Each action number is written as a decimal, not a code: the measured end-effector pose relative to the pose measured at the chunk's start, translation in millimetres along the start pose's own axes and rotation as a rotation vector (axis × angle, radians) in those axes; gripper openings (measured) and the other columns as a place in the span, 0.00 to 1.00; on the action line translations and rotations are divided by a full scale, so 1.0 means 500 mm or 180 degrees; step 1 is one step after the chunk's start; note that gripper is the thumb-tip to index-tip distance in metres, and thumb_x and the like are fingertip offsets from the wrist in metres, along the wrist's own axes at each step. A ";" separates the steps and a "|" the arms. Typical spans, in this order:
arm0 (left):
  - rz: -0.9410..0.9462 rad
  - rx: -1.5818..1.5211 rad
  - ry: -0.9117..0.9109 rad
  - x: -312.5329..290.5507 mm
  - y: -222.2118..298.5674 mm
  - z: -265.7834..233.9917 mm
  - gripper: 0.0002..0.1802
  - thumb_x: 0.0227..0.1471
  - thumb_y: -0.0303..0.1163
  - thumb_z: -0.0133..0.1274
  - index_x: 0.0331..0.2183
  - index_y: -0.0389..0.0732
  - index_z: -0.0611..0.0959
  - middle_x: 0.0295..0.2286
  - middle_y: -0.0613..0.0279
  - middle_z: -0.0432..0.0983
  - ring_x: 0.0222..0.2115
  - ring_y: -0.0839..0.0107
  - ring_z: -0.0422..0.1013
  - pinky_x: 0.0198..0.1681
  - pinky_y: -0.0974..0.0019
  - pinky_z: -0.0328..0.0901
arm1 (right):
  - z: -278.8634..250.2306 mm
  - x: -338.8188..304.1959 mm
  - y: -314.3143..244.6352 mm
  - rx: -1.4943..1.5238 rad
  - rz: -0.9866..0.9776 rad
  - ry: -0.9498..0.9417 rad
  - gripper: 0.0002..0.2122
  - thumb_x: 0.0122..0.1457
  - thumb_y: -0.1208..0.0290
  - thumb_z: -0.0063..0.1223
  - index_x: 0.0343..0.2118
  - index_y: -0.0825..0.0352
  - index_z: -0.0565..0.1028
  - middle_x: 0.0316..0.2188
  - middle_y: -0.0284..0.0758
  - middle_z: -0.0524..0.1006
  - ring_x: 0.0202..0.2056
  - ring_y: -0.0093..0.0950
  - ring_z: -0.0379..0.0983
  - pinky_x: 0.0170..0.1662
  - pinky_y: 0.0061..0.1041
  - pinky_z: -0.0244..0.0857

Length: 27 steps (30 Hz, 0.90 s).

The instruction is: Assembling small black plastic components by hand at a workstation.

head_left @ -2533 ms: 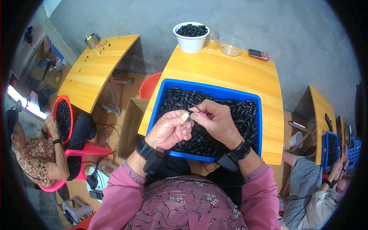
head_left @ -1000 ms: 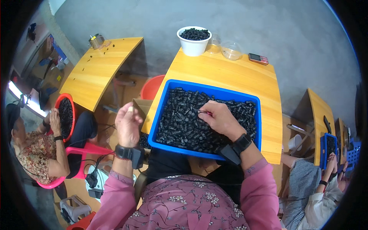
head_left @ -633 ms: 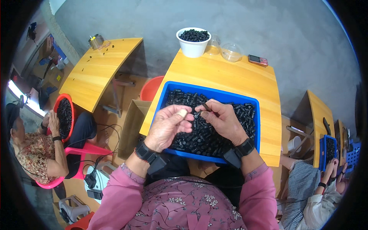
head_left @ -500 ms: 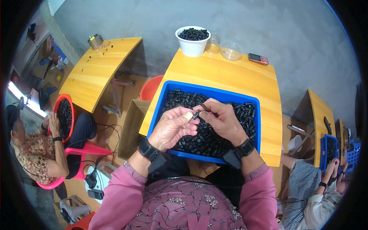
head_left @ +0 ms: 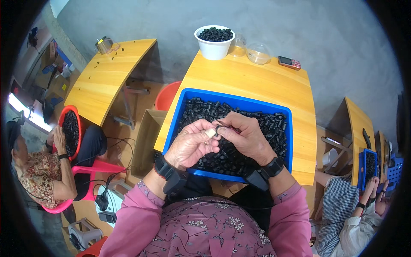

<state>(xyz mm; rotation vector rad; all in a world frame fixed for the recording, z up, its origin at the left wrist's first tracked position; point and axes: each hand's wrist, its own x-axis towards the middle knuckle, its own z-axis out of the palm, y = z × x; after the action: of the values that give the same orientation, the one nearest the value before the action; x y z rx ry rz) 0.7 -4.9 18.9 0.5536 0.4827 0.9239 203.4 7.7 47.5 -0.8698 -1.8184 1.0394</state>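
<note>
Firstly, note the carton [head_left: 147, 147] at the left, beside the counter [head_left: 252, 79]; give the left elbow room to pass it.

Next, the tray [head_left: 175, 122] lies on the counter, heaped with loose black pieces [head_left: 201, 112]. Work above this heap, so that a dropped piece should land inside the walls.

The left hand [head_left: 189, 143] is over the left half of the tray. Its grip is pinched, thumb toward forefinger, on a small black part [head_left: 217, 130]; a pale cover [head_left: 209, 132] sheathes the thumb tip. Present this cover, rather than bare skin, to the working side; it is probably the safer backing. Hold the part steady with moderate pressure, since so small a piece may slip if squeezed hard.

The part is in the air above the tray, between the fingertips of both hands.

The right hand [head_left: 245, 135] has its grip closed around a thin dark item [head_left: 233, 127], mostly hidden by the fingers; its kind cannot be told, nor whether it touches the part. Short, controlled movements are likely best: brace the hands together and direct force away from the left thumb.

Farther right, the phone [head_left: 289, 62] lies well apart from the work.
</note>
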 end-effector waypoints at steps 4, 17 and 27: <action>-0.0141 -0.0250 -0.0152 0.000 -0.001 -0.004 0.04 0.60 0.26 0.53 0.38 0.39 0.79 0.31 0.60 0.78 0.28 0.71 0.75 0.36 0.64 0.74 | -0.001 -0.003 -0.004 0.0065 0.0051 -0.0032 0.08 0.59 0.74 0.57 0.39 0.72 0.78 0.27 0.32 0.74 0.29 0.20 0.71 0.34 0.20 0.65; 0.0163 -0.0781 0.0085 0.004 -0.003 -0.021 0.08 0.59 0.22 0.50 0.42 0.37 0.78 0.34 0.57 0.78 0.32 0.70 0.76 0.40 0.62 0.73 | 0.011 -0.004 0.009 -0.0671 -0.0592 0.0015 0.10 0.62 0.74 0.52 0.43 0.72 0.76 0.29 0.39 0.73 0.29 0.35 0.73 0.34 0.28 0.68; 0.0262 -0.0794 -0.0017 0.004 -0.008 -0.026 0.09 0.57 0.20 0.51 0.41 0.36 0.78 0.34 0.57 0.79 0.33 0.69 0.77 0.41 0.62 0.74 | 0.020 -0.003 0.006 -0.0706 -0.0721 0.0057 0.10 0.61 0.74 0.52 0.45 0.68 0.77 0.27 0.39 0.72 0.29 0.36 0.73 0.33 0.30 0.69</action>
<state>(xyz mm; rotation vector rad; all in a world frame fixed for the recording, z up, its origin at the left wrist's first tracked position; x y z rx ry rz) -3.8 -1.7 6.2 0.3507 0.3353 1.0439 195.2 4.7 41.1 -0.7767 -1.9903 0.6952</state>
